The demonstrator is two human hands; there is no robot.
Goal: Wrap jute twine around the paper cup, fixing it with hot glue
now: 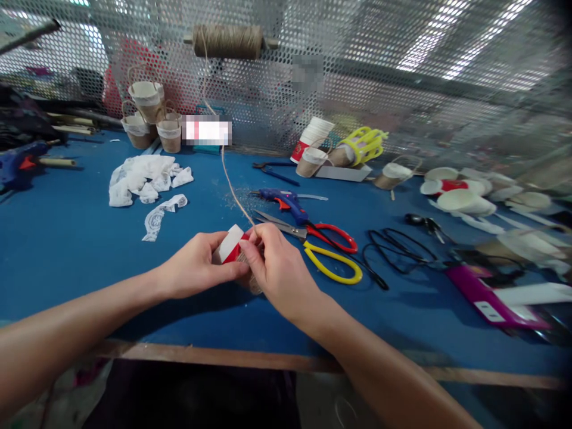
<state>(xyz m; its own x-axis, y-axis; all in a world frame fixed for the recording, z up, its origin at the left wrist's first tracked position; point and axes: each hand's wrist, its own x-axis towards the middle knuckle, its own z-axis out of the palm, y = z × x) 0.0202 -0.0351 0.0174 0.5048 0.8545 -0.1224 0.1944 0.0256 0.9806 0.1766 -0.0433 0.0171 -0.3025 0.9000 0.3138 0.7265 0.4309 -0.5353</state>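
Between my hands is a red and white paper cup (pixel 231 243), tilted, with brown twine wrapped round part of it. My left hand (pixel 201 265) is closed round the cup's left side, thumb along the front. My right hand (pixel 281 262) pinches the twine (pixel 241 205) against the cup, its fingers pressed together. From there the strand runs up to a twine spool (pixel 227 42) on a rod at the mesh screen. Scissors (pixel 313 238) with red and yellow handles lie just right of my right hand, beside a blue glue gun (pixel 286 202).
White lace (pixel 143 179) lies in a heap at left, below several twine-covered cups (pixel 170 134) with handles. Pliers (pixel 277 171), stacked paper cups (pixel 313 138) and a yellow plastic holder (pixel 364 146) stand or lie at the back. Black cable (pixel 397 250) and a purple case (pixel 496 298) are at right.
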